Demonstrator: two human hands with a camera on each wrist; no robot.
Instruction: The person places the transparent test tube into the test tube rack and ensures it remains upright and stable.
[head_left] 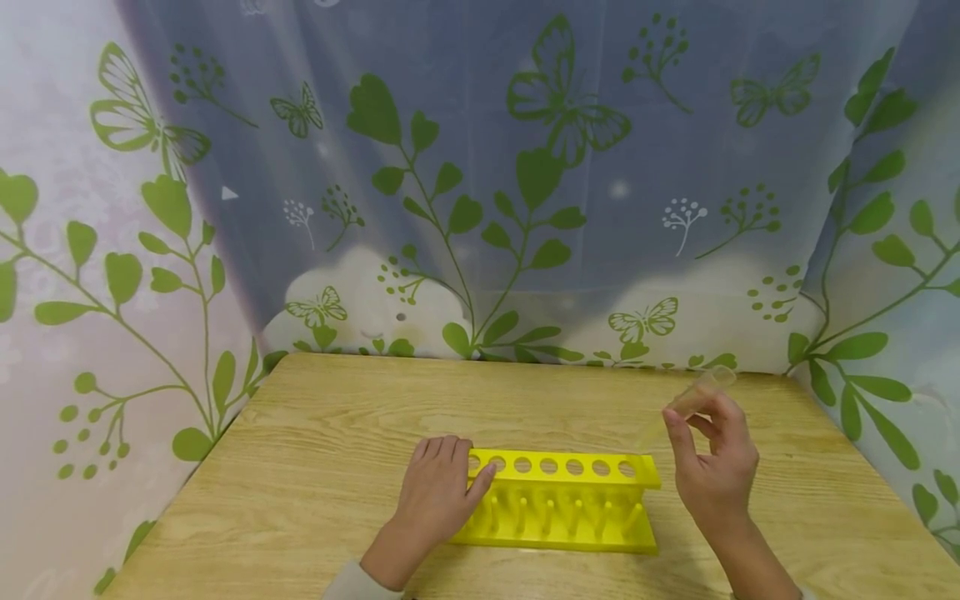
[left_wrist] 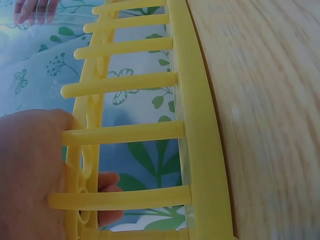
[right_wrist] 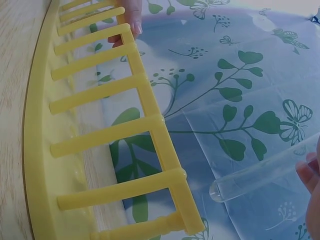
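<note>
A yellow test tube rack [head_left: 558,481], with a row of round holes along its top bar and upright pegs below, stands on the table. My left hand [head_left: 437,492] grips its left end, thumb in front of the top bar and fingers behind it. Off the rack's right end, my right hand [head_left: 716,462] pinches a clear test tube [right_wrist: 250,180] between thumb and fingers. The tube slants, its rounded bottom pointing down and left near the last hole; in the right wrist view it appears apart from the rack. No tube shows in the rack's holes.
The wood-grain table [head_left: 360,408] extends around the rack on all sides. Behind it hangs a blue-grey curtain [head_left: 480,208] with green leaves and butterflies, and similar patterned cloth flanks the table at left and right.
</note>
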